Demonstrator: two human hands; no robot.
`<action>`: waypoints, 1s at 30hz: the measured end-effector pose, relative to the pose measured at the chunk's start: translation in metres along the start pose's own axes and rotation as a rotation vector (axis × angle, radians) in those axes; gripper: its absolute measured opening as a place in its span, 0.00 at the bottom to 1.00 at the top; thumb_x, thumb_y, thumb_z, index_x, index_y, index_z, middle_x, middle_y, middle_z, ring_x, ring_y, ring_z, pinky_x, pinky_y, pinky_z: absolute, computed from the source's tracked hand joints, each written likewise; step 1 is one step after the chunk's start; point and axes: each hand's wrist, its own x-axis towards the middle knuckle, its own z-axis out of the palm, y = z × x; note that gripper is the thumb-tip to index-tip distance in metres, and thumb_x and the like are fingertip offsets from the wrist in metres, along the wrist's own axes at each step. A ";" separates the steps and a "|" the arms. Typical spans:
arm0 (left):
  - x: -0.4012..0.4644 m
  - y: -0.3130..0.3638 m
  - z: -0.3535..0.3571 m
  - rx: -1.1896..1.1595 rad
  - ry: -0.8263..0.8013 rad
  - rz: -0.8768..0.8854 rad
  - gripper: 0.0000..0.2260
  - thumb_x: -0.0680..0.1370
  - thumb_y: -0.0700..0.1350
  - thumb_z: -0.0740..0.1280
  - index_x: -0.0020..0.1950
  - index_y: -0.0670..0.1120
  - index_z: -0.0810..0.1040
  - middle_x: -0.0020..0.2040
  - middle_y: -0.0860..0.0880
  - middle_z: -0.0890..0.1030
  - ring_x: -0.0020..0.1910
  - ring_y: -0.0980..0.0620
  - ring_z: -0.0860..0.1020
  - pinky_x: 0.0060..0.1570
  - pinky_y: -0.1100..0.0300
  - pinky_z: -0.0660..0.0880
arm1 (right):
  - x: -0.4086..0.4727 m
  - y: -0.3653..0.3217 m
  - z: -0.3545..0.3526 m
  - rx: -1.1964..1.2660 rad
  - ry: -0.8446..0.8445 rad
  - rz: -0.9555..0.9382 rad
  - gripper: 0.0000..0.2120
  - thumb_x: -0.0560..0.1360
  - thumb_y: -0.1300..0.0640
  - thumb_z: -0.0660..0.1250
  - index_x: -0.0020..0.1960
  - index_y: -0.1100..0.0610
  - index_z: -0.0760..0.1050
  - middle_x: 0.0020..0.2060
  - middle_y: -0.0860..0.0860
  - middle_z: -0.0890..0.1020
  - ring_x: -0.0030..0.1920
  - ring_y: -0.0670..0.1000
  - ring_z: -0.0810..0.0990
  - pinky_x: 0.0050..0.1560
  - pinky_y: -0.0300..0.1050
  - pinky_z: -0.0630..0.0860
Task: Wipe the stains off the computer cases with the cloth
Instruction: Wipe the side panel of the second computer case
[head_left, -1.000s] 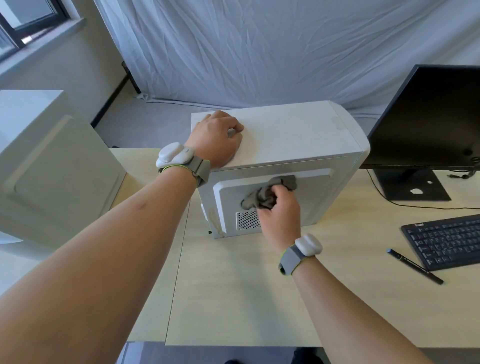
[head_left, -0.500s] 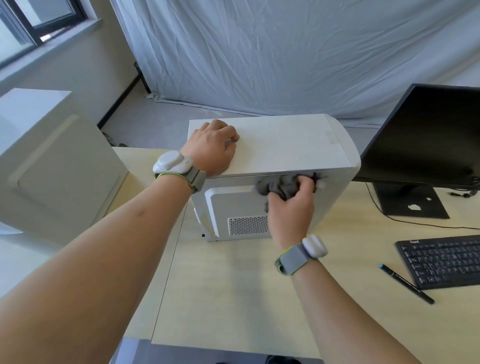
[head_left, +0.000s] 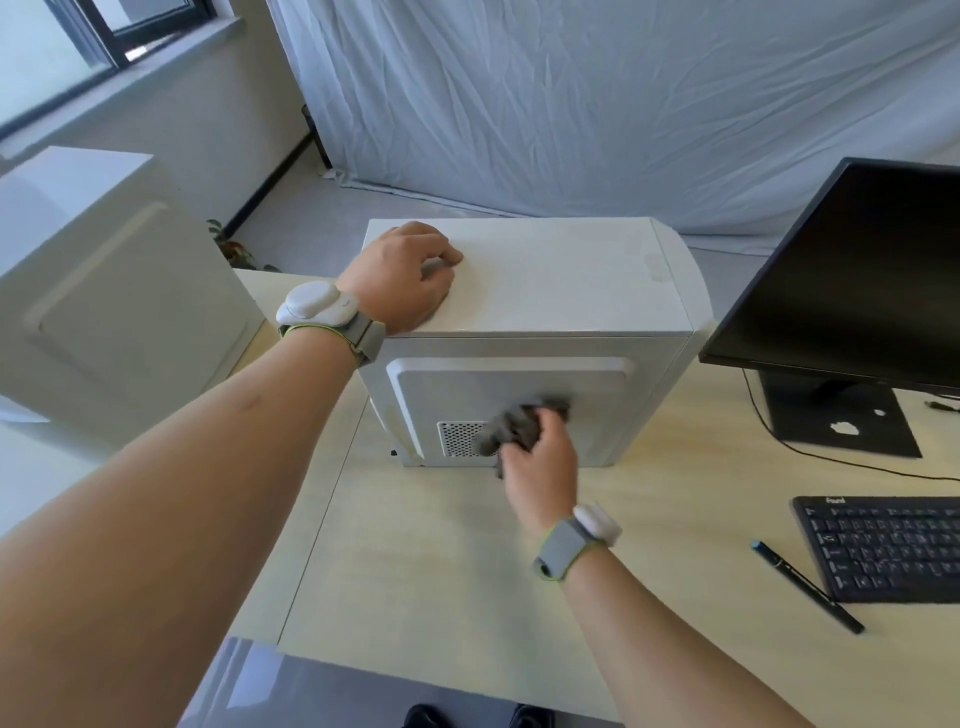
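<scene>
A white computer case stands upright on the pale wooden desk. My left hand rests on the near left corner of its top, fingers loosely curled, holding nothing. My right hand grips a bunched grey cloth and presses it against the lower part of the case's side panel, just right of the vent grille. A second white computer case stands at the left.
A black monitor on its stand rises at the right, close to the case. A black keyboard and a black pen lie at the right front. A white sheet hangs behind the desk.
My right hand has dragged the cloth down from the top edge of the side panel to its lower part beside the vent. My left hand has stayed on the case's top.
</scene>
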 end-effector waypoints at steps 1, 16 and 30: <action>0.001 0.000 -0.002 0.013 -0.002 0.012 0.12 0.80 0.48 0.64 0.60 0.51 0.83 0.64 0.53 0.78 0.63 0.50 0.75 0.62 0.58 0.71 | 0.006 0.018 -0.014 0.112 0.044 0.148 0.12 0.70 0.65 0.62 0.47 0.50 0.75 0.36 0.53 0.83 0.34 0.60 0.80 0.33 0.52 0.77; -0.001 0.001 -0.001 0.048 0.041 0.024 0.14 0.78 0.46 0.62 0.59 0.51 0.84 0.63 0.53 0.80 0.62 0.52 0.76 0.63 0.58 0.72 | 0.067 0.102 -0.031 0.954 0.318 0.921 0.07 0.83 0.62 0.57 0.57 0.56 0.73 0.64 0.57 0.76 0.68 0.57 0.74 0.72 0.58 0.69; 0.003 -0.002 -0.001 -0.005 0.037 0.018 0.14 0.77 0.47 0.63 0.58 0.52 0.85 0.62 0.55 0.80 0.62 0.54 0.76 0.63 0.59 0.72 | 0.034 0.088 0.072 1.122 0.291 1.043 0.19 0.83 0.65 0.57 0.72 0.55 0.69 0.71 0.57 0.73 0.71 0.60 0.72 0.71 0.62 0.69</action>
